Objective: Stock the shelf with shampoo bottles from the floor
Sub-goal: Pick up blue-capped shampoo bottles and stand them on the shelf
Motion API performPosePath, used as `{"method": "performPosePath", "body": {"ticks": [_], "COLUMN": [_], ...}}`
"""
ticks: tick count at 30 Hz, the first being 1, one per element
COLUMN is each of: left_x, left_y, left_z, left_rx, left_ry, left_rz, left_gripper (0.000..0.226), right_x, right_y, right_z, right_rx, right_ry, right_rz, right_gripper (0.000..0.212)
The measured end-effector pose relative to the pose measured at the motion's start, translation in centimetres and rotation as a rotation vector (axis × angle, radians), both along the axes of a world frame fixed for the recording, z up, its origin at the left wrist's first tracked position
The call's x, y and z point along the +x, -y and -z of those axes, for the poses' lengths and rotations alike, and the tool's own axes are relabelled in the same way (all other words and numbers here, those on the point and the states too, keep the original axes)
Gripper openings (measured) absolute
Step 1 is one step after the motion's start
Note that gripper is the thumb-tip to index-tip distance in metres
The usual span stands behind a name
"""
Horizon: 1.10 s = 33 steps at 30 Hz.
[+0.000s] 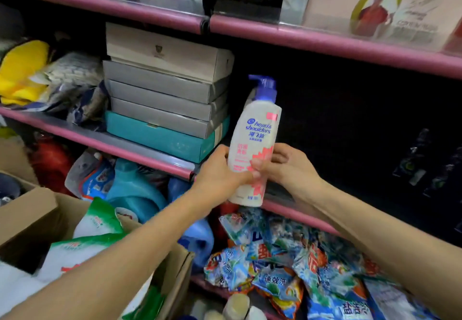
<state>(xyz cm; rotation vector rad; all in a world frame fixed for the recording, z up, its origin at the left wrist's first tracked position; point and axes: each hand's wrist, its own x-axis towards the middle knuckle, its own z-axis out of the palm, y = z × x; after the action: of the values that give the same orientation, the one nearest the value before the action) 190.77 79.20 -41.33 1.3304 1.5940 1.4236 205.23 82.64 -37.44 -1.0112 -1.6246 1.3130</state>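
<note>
Gripping shampoo bottle (253, 142) w/ both hands: left hand (221, 172) and right hand (280, 164) wrap its lower half, upright, in front of pink shelf (300, 213), beside stacked boxes (165, 95).

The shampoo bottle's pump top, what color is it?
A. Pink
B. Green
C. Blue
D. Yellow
C: the white shampoo bottle, held upright by the left hand and the right hand in front of the shelf, has a blue pump top.
</note>
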Motion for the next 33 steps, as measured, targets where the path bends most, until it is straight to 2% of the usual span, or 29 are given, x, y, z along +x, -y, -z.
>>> {"method": "performPosePath", "body": {"ticks": [5, 11, 15, 18, 22, 26, 30, 33], "left_x": [-1.4, -2.2, -2.2, -2.1, -2.5, -2.9, -2.6, -2.4], "left_y": [-7.1, -9.4, -9.7, -10.5, -12.8, -15.5, -17.5, -18.0], "left_z": [-1.1, 1.1, 2.1, 2.6, 2.7, 3.2, 4.4, 5.2], "left_rx": [-0.029, -0.023, -0.017, -0.038, -0.053, -0.034, -0.008, -0.004], "left_ry": [-0.033, -0.139, -0.296, -0.321, -0.270, -0.067, 0.114, 0.176], "left_rz": [0.061, -0.047, -0.086, -0.114, -0.122, -0.089, -0.086, -0.106], "left_gripper": [0.060, 0.067, 0.069, 0.068, 0.056, 0.038, 0.040, 0.036], "right_x": [-2.3, -3.1, -2.3, -2.3, -2.9, -3.4, -3.9, -4.3], "right_y": [-5.6, -8.1, -9.2, -10.4, -13.1, -15.8, -17.5, -17.9], "right_z": [0.6, 4.0, 6.1, 7.2, 7.7, 8.2, 9.0, 9.6], "right_rx": [0.135, 0.269, 0.227, 0.210, 0.209, 0.246, 0.303, 0.376], "right_ry": [0.003, 0.059, 0.132, 0.167, 0.161, 0.155, 0.192, 0.242], "right_rz": [0.125, 0.175, 0.112, 0.103, 0.165, 0.153, 0.239, 0.356], "right_gripper": [0.033, 0.037, 0.034, 0.029, 0.029, 0.038, 0.042, 0.036]}}
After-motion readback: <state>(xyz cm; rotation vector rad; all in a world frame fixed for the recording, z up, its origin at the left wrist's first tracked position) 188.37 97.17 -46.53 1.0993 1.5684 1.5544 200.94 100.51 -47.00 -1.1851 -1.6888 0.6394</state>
